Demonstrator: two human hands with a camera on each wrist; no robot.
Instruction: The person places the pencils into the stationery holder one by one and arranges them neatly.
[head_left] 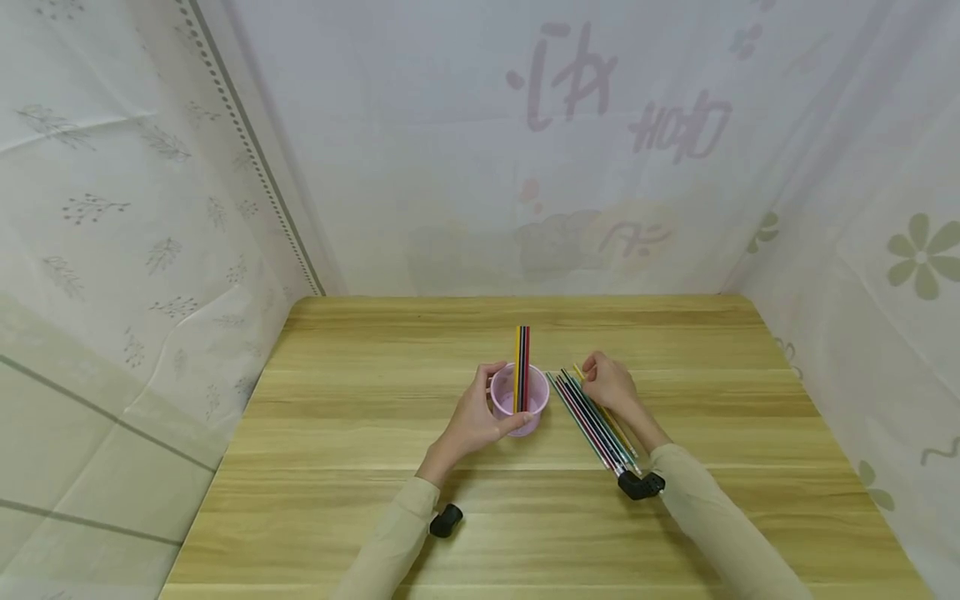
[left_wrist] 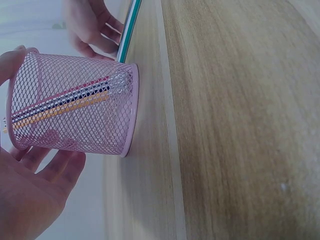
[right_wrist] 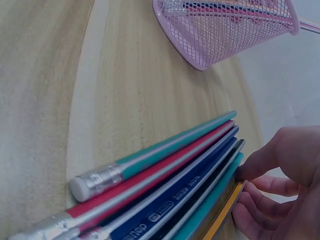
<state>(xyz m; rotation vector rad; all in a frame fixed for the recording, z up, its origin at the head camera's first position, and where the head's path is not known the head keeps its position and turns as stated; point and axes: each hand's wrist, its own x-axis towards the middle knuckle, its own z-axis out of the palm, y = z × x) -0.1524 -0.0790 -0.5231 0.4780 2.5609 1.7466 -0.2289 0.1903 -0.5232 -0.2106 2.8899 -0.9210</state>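
My left hand (head_left: 478, 417) grips a pink mesh pencil cup (left_wrist: 75, 107), thumb on the near side and fingers around its far left. Several pencils (head_left: 522, 358), yellow, dark and red, stand in the cup and stick out above its rim. To the right, a row of green, red, dark blue and black pencils (right_wrist: 165, 185) lies on the table, eraser ends toward me. At the row's far right end my right hand (head_left: 611, 387) pinches a yellow pencil (right_wrist: 227, 207) near its far tip, thumb above and fingers below. That pencil still lies alongside the others.
The wood-grain table (head_left: 337, 433) spreads out on both sides of the hands. Patterned white cloth (head_left: 450, 167) hangs behind it and along both sides. Black wrist devices (head_left: 447, 521) sit at both sleeves, the right one overlapping the eraser ends in the head view.
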